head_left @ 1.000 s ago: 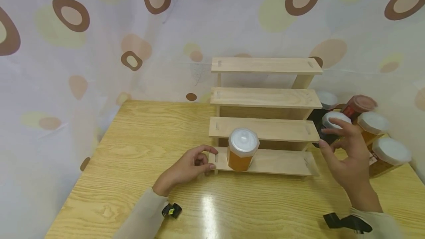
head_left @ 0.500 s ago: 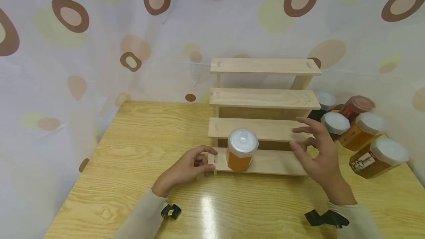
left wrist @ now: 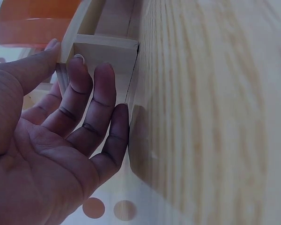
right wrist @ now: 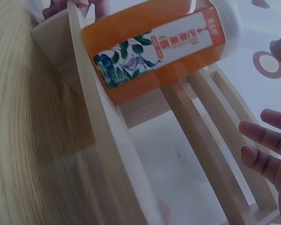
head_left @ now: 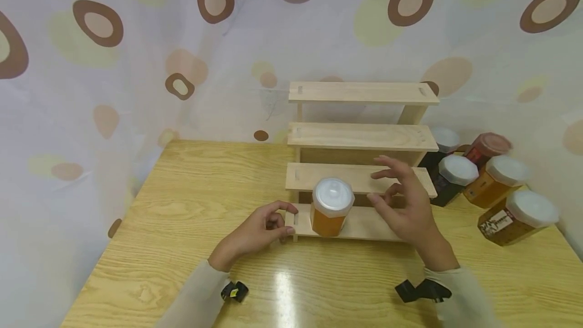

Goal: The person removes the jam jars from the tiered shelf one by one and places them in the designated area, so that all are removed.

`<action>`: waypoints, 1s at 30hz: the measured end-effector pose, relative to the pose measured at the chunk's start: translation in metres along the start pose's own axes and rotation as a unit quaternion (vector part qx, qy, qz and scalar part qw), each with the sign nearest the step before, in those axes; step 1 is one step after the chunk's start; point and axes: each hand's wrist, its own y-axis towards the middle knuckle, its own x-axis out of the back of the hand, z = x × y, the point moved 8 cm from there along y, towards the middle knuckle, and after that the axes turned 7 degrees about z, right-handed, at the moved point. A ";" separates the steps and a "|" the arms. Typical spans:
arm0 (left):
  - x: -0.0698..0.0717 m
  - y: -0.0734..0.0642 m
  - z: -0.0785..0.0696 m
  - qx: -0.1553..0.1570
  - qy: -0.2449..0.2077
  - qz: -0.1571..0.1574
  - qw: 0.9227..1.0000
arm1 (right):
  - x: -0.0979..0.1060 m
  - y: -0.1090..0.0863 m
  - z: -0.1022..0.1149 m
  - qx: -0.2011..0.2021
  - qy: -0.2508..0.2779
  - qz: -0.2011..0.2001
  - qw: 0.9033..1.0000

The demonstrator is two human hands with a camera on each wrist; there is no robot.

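Note:
A jar [head_left: 329, 216] of orange contents with a white lid stands upright near the left end of the lowest step of a wooden tiered rack [head_left: 363, 135]. Its label, with green leaves and red lettering, faces the right wrist view. My left hand [head_left: 261, 229] holds the left end of that lowest step, thumb at the front edge and index finger over the top. In the left wrist view, the other fingers of the left hand [left wrist: 70, 122] curve beside the rack's end. My right hand [head_left: 407, 206] hovers in front of the rack, right of the jar, fingers spread and holding nothing.
Several lidded jars cluster right of the rack: dark ones, a red-lidded jar [head_left: 488, 148], an orange jar [head_left: 494, 181] and a brown jar [head_left: 510, 221] with a white label. A patterned cloth [head_left: 227, 65] hangs behind the wood-grain table [head_left: 214, 176].
My right hand has swept left from the cluster of jars to in front of the rack, nearer the orange jar. The left hand stays on the rack's end.

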 end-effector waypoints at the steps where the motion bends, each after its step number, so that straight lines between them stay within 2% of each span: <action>1: 0.000 0.000 0.000 0.000 0.000 -0.001 1.000 | -0.003 0.000 0.000 0.004 0.003 0.005 1.000; 7: 0.000 0.000 0.000 0.000 0.000 0.000 1.000 | -0.023 0.003 0.005 0.002 0.016 0.040 0.999; 18: 0.001 0.000 0.000 0.001 -0.001 -0.002 1.000 | -0.058 0.001 0.010 -0.015 0.002 0.116 0.993; 22: 0.001 0.000 0.000 0.000 -0.002 -0.002 1.000 | -0.068 -0.001 0.011 -0.024 -0.012 0.127 0.992; 30: 0.000 -0.001 0.000 0.009 -0.004 -0.001 1.000 | -0.075 -0.002 0.013 -0.032 -0.042 0.123 0.991</action>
